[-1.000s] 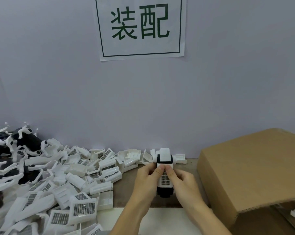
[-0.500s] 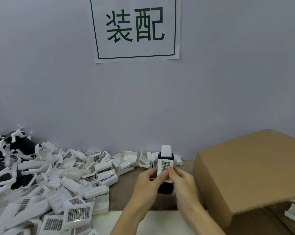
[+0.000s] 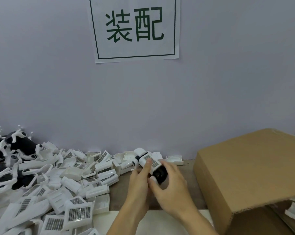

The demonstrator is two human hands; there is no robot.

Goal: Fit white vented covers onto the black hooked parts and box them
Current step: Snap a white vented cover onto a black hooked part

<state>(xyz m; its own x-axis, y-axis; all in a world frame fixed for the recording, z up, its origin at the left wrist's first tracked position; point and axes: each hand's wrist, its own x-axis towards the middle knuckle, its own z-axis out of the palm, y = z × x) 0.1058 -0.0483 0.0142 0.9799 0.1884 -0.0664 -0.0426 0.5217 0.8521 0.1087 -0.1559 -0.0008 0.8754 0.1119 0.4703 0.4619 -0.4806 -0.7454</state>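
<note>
Both my hands hold one assembled piece above the table: a black hooked part (image 3: 159, 174) with a white vented cover (image 3: 151, 161) on it, tilted up to the left. My left hand (image 3: 139, 182) grips it from the left, thumb lying on the vented face. My right hand (image 3: 170, 185) curls round the black lower end. A heap of loose white vented covers (image 3: 75, 180) spreads over the left of the table. Black hooked parts (image 3: 23, 145) lie in a pile at the far left. The cardboard box (image 3: 245, 170) stands to the right, its flap raised.
A grey wall with a paper sign (image 3: 135, 28) rises right behind the table. The brown tabletop (image 3: 121, 187) shows under my hands, and a white sheet (image 3: 153, 221) lies at its near edge. White parts (image 3: 294, 212) show inside the box under the flap.
The piece stood upright in both hands; now it is tilted with its top to the left. My right hand has slid down onto the black end.
</note>
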